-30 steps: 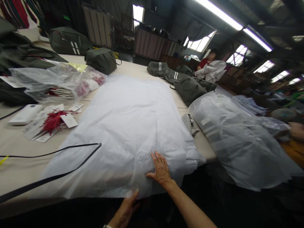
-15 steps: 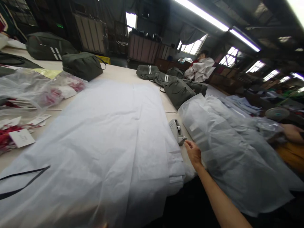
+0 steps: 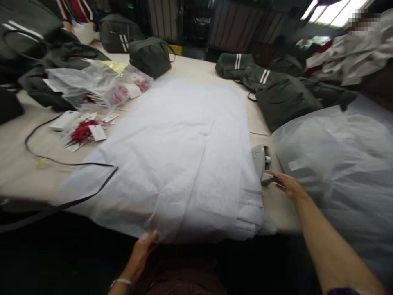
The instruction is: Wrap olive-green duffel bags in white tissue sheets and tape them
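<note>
A stack of white translucent plastic bags point(image 3: 178, 164) lies flat in front of me, its near edge at the table's front. My left hand point(image 3: 144, 248) grips that near edge, thumb on top and fingers seen faintly through the plastic. On the right, a grey tape dispenser point(image 3: 260, 164) stands against the stack's side. My right hand point(image 3: 290, 186) has its fingertips at the dispenser's front end; whatever they pinch is too small to make out. A black strap point(image 3: 89, 198) runs across the stack's left corner.
Red-stringed tags point(image 3: 82, 131), a white box point(image 3: 64, 120) and clear bags point(image 3: 89, 84) of tags lie left. Dark green bags point(image 3: 150, 55) stand behind, more point(image 3: 284, 96) at back right. A large translucent bag point(image 3: 340, 164) fills the right. A person point(image 3: 359, 49) holds pale cloth beyond.
The view has swung left and down. My left hand, a blur at the bottom before, now shows clearly at the stack's near edge. My right hand remains at the tape dispenser, its fingers a little straighter.
</note>
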`<action>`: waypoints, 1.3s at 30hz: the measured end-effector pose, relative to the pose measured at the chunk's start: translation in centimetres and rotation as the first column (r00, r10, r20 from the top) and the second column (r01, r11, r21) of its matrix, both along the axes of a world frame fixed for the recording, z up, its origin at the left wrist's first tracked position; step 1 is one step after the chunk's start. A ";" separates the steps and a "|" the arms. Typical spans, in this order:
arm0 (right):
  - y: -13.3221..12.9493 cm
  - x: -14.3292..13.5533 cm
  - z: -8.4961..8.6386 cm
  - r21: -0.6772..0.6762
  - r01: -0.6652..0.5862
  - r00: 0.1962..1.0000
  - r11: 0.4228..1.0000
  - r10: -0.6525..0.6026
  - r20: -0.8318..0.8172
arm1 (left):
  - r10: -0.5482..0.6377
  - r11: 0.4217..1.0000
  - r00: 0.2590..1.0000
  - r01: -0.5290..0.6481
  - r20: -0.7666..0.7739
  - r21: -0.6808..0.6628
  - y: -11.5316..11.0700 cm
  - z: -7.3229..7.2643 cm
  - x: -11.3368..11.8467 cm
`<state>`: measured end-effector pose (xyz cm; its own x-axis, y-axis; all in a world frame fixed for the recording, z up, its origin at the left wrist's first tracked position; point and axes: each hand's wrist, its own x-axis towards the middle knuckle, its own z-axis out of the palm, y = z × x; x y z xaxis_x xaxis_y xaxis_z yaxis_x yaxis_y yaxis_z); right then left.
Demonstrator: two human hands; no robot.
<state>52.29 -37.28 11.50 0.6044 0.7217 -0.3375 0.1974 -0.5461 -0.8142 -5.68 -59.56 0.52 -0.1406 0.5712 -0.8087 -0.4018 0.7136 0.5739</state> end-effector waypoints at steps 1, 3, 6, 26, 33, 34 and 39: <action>0.1 0.3 -0.2 -0.024 0.019 1.000 1.000 -0.019 -0.016 | 0.019 1.000 1.000 -0.019 0.003 0.003 -0.1 0.4 0.1; 0.3 0.8 -0.4 -0.070 0.062 0.997 0.996 -0.065 -0.046 | 0.045 0.999 0.999 -0.045 0.012 0.007 -0.3 1.0 0.2; 0.5 1.0 -0.5 -0.088 0.101 0.992 0.991 -0.107 -0.070 | 0.063 0.998 0.998 -0.064 0.030 0.019 -0.9 1.3 0.4; -2.8 -2.1 3.0 0.026 0.215 0.949 0.976 -0.202 -0.243 | 0.077 0.996 0.995 -0.080 -0.061 -0.035 -2.7 -1.3 0.9; -3.7 -1.7 0.0 0.068 0.189 0.941 0.980 -0.161 -0.297 | 0.104 0.977 0.992 -0.114 -0.065 -0.181 -2.1 -5.6 -0.7; -3.8 -1.7 -0.3 0.065 0.177 0.943 0.982 -0.151 -0.295 | 0.092 0.980 0.994 -0.100 -0.055 -0.174 -2.1 -5.3 -0.6; -3.2 -1.8 -2.0 0.037 0.134 0.972 0.990 -0.124 -0.201 | 0.103 0.990 0.993 -0.109 -0.064 -0.089 -2.3 -3.2 0.4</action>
